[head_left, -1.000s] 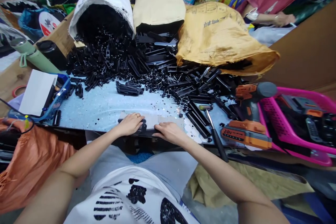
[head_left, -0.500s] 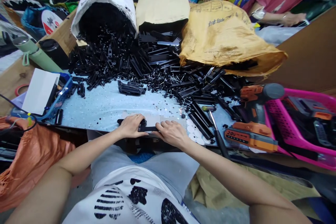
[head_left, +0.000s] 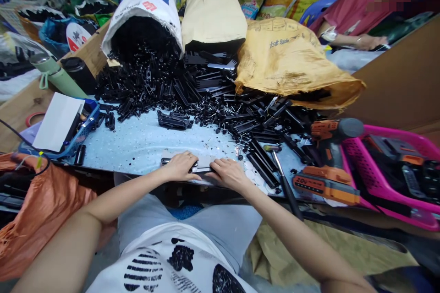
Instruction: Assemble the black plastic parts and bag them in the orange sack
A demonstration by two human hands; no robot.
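Note:
At the table's front edge, my left hand is closed over a long black plastic part. My right hand grips the right end of the same part, thumb below and fingers on top. Part of it is covered by the fingers. Beneath the hands lies a flat grey plate. A small stack of black parts rests on the blue tabletop just beyond. Right of my right hand are long black strips, round white discs and a hammer.
A cordless drill stands at right beside a pink basket. Heaped black parts and screws spill from a white sack, a cream sack and a yellow sack. A blue basket sits left. Another person's hand shows upper right.
The camera view has tilted up slightly, so most things sit a little lower. Both hands stay on the black part, which now shows its edge and a lighter top surface.

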